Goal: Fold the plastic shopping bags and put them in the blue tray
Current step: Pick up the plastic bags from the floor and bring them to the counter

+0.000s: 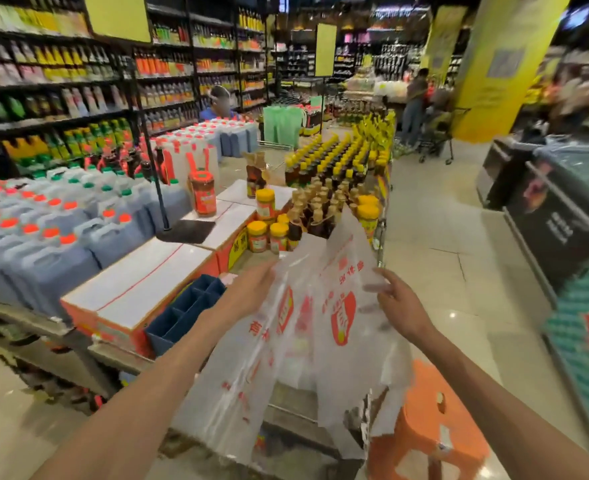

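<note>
While each hand (251, 289) (398, 303) grips the plastic bag (307, 327), film veils their fingertips.

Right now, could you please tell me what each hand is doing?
Left hand: grips the top edge of the plastic shopping bag.
Right hand: fingers spread behind the same bag; a grip cannot be told.

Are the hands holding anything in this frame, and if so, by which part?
Yes. Both hands hold a translucent white plastic shopping bag with red print up in the air: the left hand grips its upper left edge, the right hand its upper right edge.
</note>
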